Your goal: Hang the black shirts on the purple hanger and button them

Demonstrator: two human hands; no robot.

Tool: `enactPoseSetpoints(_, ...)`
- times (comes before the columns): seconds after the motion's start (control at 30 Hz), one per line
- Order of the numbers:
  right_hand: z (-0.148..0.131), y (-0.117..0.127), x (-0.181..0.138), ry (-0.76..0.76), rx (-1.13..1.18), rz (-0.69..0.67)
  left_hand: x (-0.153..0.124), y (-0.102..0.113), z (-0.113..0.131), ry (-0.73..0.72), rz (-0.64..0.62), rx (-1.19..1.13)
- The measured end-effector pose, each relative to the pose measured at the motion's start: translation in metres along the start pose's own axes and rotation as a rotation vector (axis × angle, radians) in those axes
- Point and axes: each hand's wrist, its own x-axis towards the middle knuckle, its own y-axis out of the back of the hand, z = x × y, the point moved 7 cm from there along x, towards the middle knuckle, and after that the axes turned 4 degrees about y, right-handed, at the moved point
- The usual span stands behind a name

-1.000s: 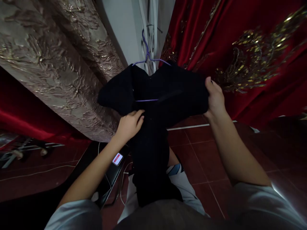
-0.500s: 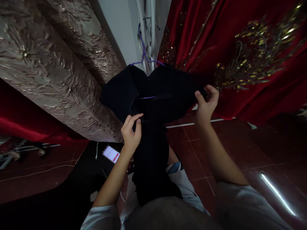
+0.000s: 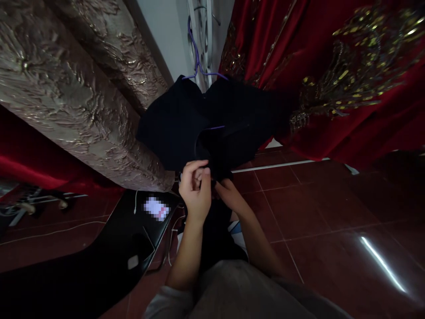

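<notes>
And here's the dark garment point(image 3: 169, 124) draped on the purple hanger point(image 3: 197, 63) by the white frame point(image 3: 209, 31), its weight borne up there, which should leave both hands for the front. Left hand point(image 3: 195, 189) curls narrow at the opening's lower edge; right hand point(image 3: 228, 193) tucks just beside. Too gloomy to tell whether either grips cloth.
</notes>
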Motion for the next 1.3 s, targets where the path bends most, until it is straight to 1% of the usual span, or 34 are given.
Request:
enactPoseSetpoints(0.03,0.001,0.0,-0.003,-0.021,-0.008,-0.011,-0.002,0.006,-0.009,0.034,0.058,-0.001)
enactPoseSetpoints(0.1,0.005,0.004,-0.009,-0.057,-0.004,0.02,-0.006,0.02,-0.03,0.094,0.15,-0.014)
enactPoseSetpoints(0.13,0.006,0.006,-0.011,-0.064,0.001,0.044,-0.008,0.025,-0.042,0.122,0.156,-0.032)
enactPoseSetpoints(0.17,0.007,0.007,-0.012,-0.062,0.006,0.061,-0.009,0.029,-0.053,0.158,0.123,-0.055)
enactPoseSetpoints(0.2,0.006,0.008,-0.012,-0.051,0.01,0.078,-0.01,0.031,-0.064,0.205,0.044,-0.075)
enactPoseSetpoints(0.27,0.005,0.009,-0.012,-0.016,0.017,0.105,-0.012,0.026,-0.077,0.295,-0.217,-0.084)
enactPoseSetpoints(0.3,0.004,0.009,-0.012,-0.002,0.017,0.119,-0.015,0.023,-0.08,0.32,-0.352,-0.066)
enactPoseSetpoints(0.33,0.004,0.01,-0.012,0.006,0.013,0.136,-0.017,0.02,-0.079,0.324,-0.455,-0.037)
enactPoseSetpoints(0.37,0.004,0.011,-0.012,0.008,0.008,0.157,-0.018,0.019,-0.075,0.306,-0.515,0.0)
enactPoseSetpoints(0.4,0.004,0.012,-0.013,0.007,0.008,0.178,-0.019,0.018,-0.071,0.273,-0.53,0.04)
enactPoseSetpoints(0.47,0.004,0.013,-0.015,0.009,0.023,0.21,-0.018,0.018,-0.061,0.201,-0.48,0.11)
enactPoseSetpoints(0.5,0.002,0.013,-0.016,0.024,0.031,0.204,-0.018,0.018,-0.058,0.172,-0.445,0.134)
enactPoseSetpoints(0.6,-0.006,0.009,-0.017,0.1,0.033,0.134,-0.019,0.017,-0.054,0.127,-0.354,0.169)
enactPoseSetpoints(0.63,-0.009,0.009,-0.017,0.116,0.026,0.128,-0.019,0.017,-0.055,0.127,-0.33,0.175)
enactPoseSetpoints(0.7,-0.012,0.013,-0.016,0.123,-0.003,0.165,-0.02,0.017,-0.06,0.151,-0.299,0.181)
enactPoseSetpoints(0.77,-0.014,0.016,-0.017,0.117,-0.044,0.216,-0.021,0.015,-0.066,0.184,-0.292,0.171)
enactPoseSetpoints(0.83,-0.016,0.017,-0.017,0.114,-0.061,0.232,-0.022,0.013,-0.069,0.194,-0.282,0.159)
enactPoseSetpoints(0.93,-0.014,0.012,-0.018,0.079,-0.002,0.188,-0.024,0.01,-0.07,0.171,-0.248,0.174)
enactPoseSetpoints(1.03,-0.017,0.006,-0.009,0.024,0.066,0.082,-0.027,0.008,-0.075,0.187,-0.181,0.147)
enactPoseSetpoints(1.1,-0.033,0.004,0.007,0.021,0.073,0.009,-0.028,0.008,-0.081,0.195,-0.124,0.087)
enactPoseSetpoints(1.17,-0.067,0.006,0.03,0.064,0.074,-0.017,-0.027,0.005,-0.087,0.171,-0.082,0.059)
enactPoseSetpoints(1.23,-0.116,0.012,0.054,0.169,0.088,0.026,-0.026,-0.001,-0.097,0.147,-0.068,0.085)
enactPoseSetpoints(1.3,-0.171,0.018,0.073,0.333,0.102,0.127,-0.025,-0.01,-0.109,0.145,-0.079,0.116)
